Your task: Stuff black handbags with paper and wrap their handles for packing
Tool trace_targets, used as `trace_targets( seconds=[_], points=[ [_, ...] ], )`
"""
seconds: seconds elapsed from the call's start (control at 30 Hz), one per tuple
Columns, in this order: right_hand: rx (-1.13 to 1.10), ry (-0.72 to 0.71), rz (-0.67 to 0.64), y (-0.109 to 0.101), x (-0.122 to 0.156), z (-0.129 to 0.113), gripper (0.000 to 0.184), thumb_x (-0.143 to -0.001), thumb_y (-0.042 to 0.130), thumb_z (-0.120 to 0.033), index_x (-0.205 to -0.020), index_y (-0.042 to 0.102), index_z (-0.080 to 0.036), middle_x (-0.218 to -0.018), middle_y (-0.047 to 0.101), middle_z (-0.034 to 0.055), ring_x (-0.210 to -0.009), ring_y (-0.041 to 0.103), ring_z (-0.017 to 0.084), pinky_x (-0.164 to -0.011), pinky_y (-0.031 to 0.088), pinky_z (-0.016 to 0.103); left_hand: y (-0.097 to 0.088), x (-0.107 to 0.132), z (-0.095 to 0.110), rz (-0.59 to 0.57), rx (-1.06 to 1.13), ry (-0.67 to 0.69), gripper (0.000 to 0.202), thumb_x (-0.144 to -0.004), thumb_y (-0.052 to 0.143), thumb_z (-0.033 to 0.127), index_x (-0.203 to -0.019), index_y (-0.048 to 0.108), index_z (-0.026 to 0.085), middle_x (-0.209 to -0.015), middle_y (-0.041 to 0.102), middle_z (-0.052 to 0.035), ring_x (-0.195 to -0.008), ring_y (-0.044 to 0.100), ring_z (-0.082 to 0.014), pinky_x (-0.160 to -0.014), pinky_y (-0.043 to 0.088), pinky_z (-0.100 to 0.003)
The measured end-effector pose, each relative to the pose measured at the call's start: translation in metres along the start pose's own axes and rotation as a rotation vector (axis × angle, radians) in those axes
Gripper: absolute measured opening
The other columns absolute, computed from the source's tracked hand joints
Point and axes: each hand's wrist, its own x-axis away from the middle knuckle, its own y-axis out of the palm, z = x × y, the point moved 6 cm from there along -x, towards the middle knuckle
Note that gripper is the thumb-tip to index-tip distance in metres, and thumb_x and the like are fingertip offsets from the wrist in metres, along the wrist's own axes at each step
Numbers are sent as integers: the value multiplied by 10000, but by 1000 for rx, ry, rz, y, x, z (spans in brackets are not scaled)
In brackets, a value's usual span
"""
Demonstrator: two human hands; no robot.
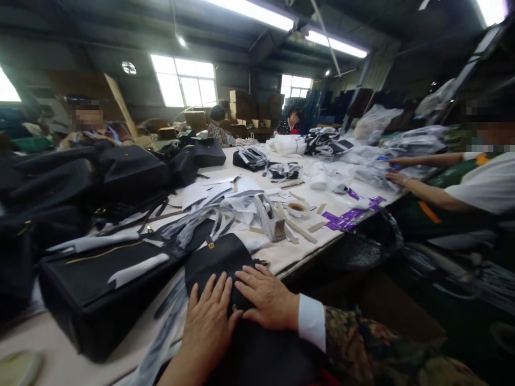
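A black bag (219, 257) with a small gold emblem on its flap lies in front of me, its near part running down over the table edge. My left hand (211, 311) rests flat on it, fingers stretched out. Beside it, my right hand (265, 295) also presses down on the black surface with fingers extended. Between the two hands a small gold fitting (235, 307) shows. Left of them stands another black bag (100, 284), with a gold zip and white wrapping on its handles. Plastic-wrapped straps (164, 327) lie between the two bags.
More black bags (132, 166) are heaped at the left. A tape dispenser (269, 217), a tape roll (298, 208), cardboard strips and purple tape (350, 217) lie on the table. A co-worker's hands (396, 171) handle clear plastic at the right. Other people sit farther back.
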Motion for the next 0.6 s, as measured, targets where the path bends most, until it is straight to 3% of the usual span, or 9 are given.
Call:
trace_targets(
  seconds=[0.13,0.3,0.47,0.6],
  points=[
    [-101,-8,315,-29,26,11,358,-923,599,-262,-1264,640,-160,-1341,638,144,-1261,569,271,-1108,431,477,4,-1,3,61,-37,8,580,-912,534,367,-1459,519,178,-1531,485,-126,-1398,460,-380,-1134,319,-634],
    [-87,199,605,-53,70,69,251,-910,540,-149,-1098,702,-187,-1084,732,121,-1042,683,252,-944,566,428,8,0,3,98,-76,29,598,-928,520,381,-1481,483,156,-1540,475,-115,-1395,467,-355,-1132,333,-589],
    [-50,402,720,-70,92,129,188,-910,539,-197,-965,719,-190,-979,755,105,-928,719,255,-870,582,407,4,-4,7,68,-68,-13,601,-933,527,400,-1477,482,147,-1528,493,-117,-1398,465,-350,-1132,333,-581],
    [-127,363,669,-66,80,130,191,-911,537,-189,-962,721,-199,-969,751,85,-924,717,233,-861,572,363,2,-9,9,29,-32,-47,604,-931,543,428,-1465,495,151,-1523,503,-122,-1398,466,-351,-1131,337,-583]
  ],
)
